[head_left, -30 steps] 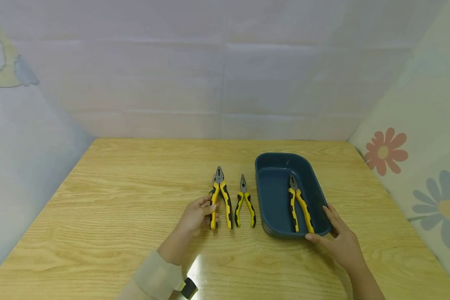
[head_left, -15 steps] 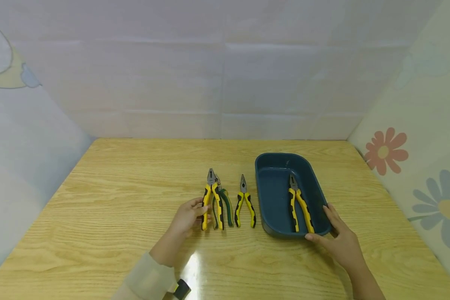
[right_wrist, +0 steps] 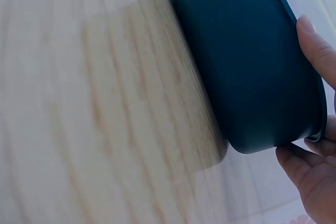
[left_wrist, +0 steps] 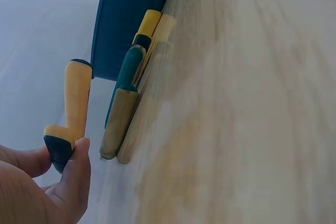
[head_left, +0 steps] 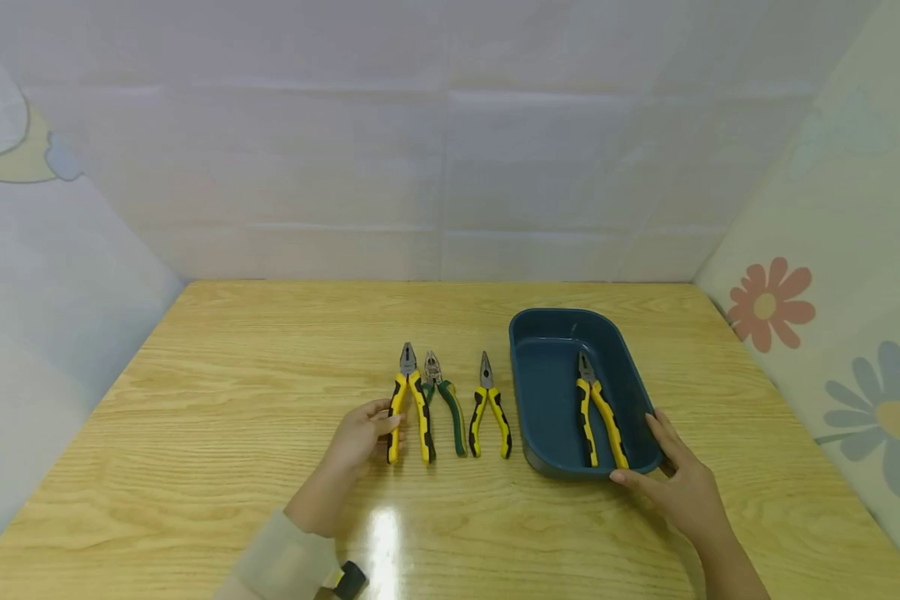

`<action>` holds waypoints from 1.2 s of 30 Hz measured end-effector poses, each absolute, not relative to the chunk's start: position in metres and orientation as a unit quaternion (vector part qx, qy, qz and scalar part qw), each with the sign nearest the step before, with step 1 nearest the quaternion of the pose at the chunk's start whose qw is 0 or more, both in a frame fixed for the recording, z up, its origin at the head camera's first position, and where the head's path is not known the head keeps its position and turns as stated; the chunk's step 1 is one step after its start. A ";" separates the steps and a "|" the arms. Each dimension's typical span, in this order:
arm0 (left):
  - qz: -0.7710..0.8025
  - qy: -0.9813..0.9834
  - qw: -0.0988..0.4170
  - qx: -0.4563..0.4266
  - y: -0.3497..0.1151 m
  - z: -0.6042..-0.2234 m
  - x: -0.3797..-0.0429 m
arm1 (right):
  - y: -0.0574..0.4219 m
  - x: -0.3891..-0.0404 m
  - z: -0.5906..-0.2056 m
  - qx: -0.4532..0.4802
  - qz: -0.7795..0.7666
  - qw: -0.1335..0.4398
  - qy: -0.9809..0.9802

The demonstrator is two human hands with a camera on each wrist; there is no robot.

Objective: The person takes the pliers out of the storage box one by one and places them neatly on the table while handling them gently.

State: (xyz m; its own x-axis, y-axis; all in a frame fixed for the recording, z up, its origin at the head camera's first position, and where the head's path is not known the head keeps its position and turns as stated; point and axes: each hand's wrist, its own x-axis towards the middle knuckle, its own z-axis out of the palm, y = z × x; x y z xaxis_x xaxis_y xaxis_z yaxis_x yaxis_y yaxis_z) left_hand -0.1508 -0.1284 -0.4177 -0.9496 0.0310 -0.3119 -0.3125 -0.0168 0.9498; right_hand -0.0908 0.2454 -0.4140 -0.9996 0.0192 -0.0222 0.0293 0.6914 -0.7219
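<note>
Large yellow-and-black combination pliers (head_left: 423, 417) are pinched by their left handle between the thumb and fingers of my left hand (head_left: 356, 440). In the left wrist view these pliers (left_wrist: 77, 98) are raised off the table. Just right of them lie green-handled pliers (head_left: 457, 425), their left handle partly covered. Smaller yellow-and-black long-nose pliers (head_left: 486, 373) lie farther right. My right hand (head_left: 682, 483) grips the near right corner of a dark blue plastic bin (head_left: 543, 408), its thumb at the rim in the right wrist view. Another pair of yellow-and-black pliers (head_left: 606, 417) lies inside.
All of this is on a wood-grain table (head_left: 232, 375). A pale wall covering (head_left: 450, 183) stands behind its far edge, and a flower-printed one (head_left: 855, 375) runs along the right side. A small black object (head_left: 350, 579) sits by the left sleeve.
My left hand has moved left with the combination pliers, off the green-handled pliers, which now show much more. My right hand and the bin have stayed put.
</note>
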 end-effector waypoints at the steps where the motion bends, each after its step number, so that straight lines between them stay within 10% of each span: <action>1: 0.703 0.693 0.120 -0.104 -0.129 -0.418 -0.151 | 0.245 -0.091 -0.414 0.013 -0.392 0.006 0.920; 36: 0.666 0.725 0.134 -0.114 -0.141 -0.423 -0.157 | 0.245 -0.090 -0.415 0.009 -0.391 0.001 0.920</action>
State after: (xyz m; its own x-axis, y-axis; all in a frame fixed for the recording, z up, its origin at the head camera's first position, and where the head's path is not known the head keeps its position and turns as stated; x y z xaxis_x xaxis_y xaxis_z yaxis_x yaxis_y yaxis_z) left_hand -0.1569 -0.1413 -0.4235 -0.9380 0.0127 -0.3463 -0.3440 0.0868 0.9350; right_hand -0.0897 0.2446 -0.4151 -0.9998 0.0156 -0.0083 0.0168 0.6937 -0.7200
